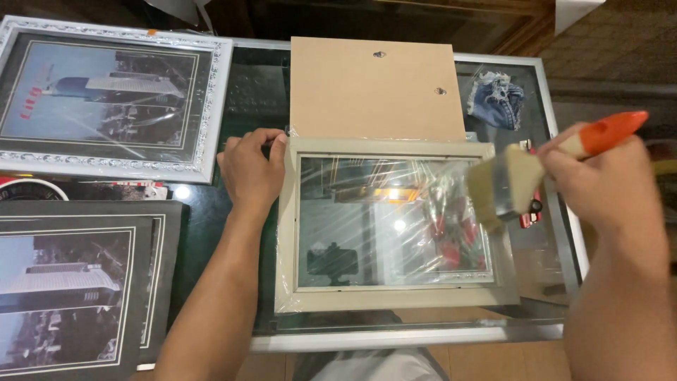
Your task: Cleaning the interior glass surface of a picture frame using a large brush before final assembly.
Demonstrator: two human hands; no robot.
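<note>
A pale frame (395,300), face down and wrapped in clear film, is laid near the front edge of a glass table (557,240). Its upper left corner is gripped by the left hand (250,169), fingers closed over the rim. A brush (525,176) with an orange handle is clamped in the right hand (606,180), its bristles held at the frame's right edge. A brown backing board (374,88) is set just behind the frame, touching its top edge. A silver-framed picture (106,99) and a black-matted print (70,282) are placed left of the frame, beyond a strip of bare glass. Denim scraps (497,102) are seen behind the frame's right corner.
</note>
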